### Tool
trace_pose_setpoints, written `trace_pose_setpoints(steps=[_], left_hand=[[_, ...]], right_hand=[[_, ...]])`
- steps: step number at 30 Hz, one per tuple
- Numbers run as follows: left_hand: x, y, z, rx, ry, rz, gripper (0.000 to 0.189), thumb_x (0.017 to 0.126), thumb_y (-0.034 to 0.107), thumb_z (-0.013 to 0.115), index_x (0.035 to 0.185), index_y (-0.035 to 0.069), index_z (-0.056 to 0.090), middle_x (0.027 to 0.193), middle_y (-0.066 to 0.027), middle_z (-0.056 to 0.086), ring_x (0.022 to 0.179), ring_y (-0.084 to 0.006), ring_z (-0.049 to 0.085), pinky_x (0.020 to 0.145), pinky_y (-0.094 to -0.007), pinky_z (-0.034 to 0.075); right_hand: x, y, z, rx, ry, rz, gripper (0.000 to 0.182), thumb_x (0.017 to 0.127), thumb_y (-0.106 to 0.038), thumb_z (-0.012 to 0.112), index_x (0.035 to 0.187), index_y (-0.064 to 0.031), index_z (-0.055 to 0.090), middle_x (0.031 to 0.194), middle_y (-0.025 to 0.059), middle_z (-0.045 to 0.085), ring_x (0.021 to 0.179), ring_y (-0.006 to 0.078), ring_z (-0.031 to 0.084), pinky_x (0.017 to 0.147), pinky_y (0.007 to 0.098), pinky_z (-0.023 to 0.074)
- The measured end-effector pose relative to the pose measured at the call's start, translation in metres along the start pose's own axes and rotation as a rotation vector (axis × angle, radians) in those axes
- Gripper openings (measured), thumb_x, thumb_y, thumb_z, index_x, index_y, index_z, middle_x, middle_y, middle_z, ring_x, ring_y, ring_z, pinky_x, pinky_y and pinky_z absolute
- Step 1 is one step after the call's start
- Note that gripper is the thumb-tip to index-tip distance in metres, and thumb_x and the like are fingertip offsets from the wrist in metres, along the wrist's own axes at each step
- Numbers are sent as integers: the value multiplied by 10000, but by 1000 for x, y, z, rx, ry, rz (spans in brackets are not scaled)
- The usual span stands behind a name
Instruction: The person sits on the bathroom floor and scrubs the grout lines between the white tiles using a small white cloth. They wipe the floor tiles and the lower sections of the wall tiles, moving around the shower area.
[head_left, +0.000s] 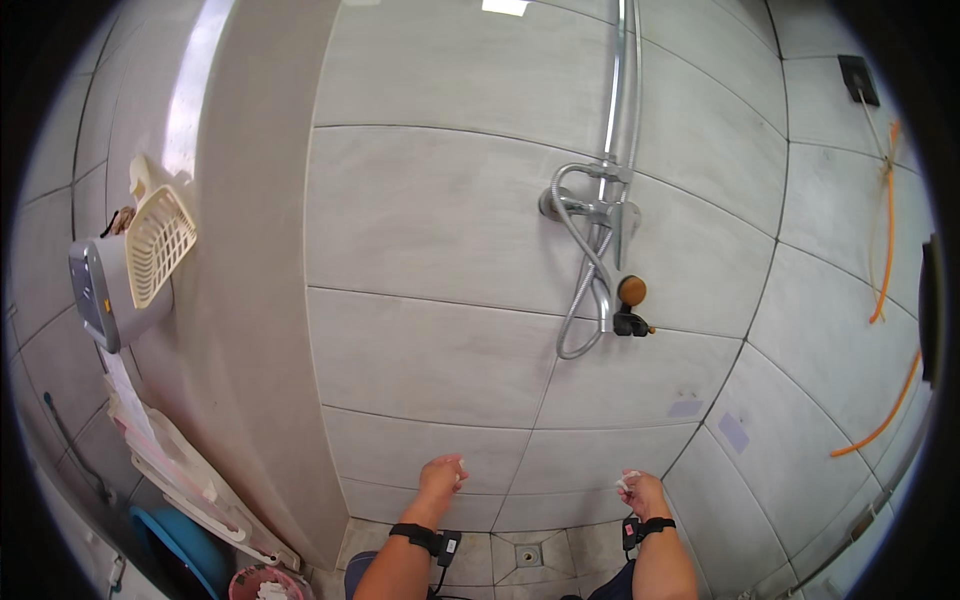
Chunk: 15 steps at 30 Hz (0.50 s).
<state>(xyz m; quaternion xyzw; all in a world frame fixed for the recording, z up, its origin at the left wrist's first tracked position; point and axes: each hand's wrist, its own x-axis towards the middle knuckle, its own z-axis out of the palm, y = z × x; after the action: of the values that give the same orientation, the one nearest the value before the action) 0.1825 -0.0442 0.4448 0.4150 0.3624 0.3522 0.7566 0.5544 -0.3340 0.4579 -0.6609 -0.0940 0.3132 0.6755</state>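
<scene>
My left hand (444, 476) is raised before the lower wall tiles, its fingers curled round a small bit of something white, likely tissue. To the right, my right hand (641, 493) holds a crumpled piece of white tissue (628, 478) between thumb and fingers. The two hands are well apart. Both wrists wear black straps with small boxes. Between the forearms lies a square floor drain (529, 555). Above my right hand, a chrome shower mixer (600, 210) with a looped metal hose (559, 315) is fixed to the tiled wall.
At the left are a tissue dispenser (94, 296), a beige slotted scoop (161, 244), a folded plastic item (195, 480), a blue basin (176, 547) and a pink bin (240, 585) with white paper inside. Orange tubing (890, 225) hangs on the right wall.
</scene>
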Motion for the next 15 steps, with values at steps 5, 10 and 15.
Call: trace_pose_setpoints(steps=[5, 10, 15], left_hand=[[7, 14, -45, -27, -17, 49, 363, 899, 17, 629, 1260, 52, 625, 1014, -72, 675, 807, -164, 676, 574, -263, 462], [-7, 36, -62, -33, 50, 39, 327, 921, 79, 655, 1244, 49, 616, 1029, -74, 676, 802, -171, 700, 528, -254, 439], [-6, 29, -78, 67, 123, 56, 285, 925, 102, 670, 1200, 48, 617, 1015, -58, 683, 777, -167, 702, 528, -251, 439]], right_hand=[[12, 10, 35, -16, -46, 3, 348, 921, 55, 525, 1257, -8, 589, 1028, 178, 689, 780, 263, 699, 607, 346, 567], [-2, 9, 99, -167, -105, -69, 257, 939, 25, 559, 1195, 13, 583, 1029, 169, 700, 774, 263, 716, 629, 357, 576], [-22, 10, 148, -219, -241, -156, 171, 941, -25, 629, 1100, 21, 583, 945, 150, 716, 699, 236, 705, 594, 339, 559]])
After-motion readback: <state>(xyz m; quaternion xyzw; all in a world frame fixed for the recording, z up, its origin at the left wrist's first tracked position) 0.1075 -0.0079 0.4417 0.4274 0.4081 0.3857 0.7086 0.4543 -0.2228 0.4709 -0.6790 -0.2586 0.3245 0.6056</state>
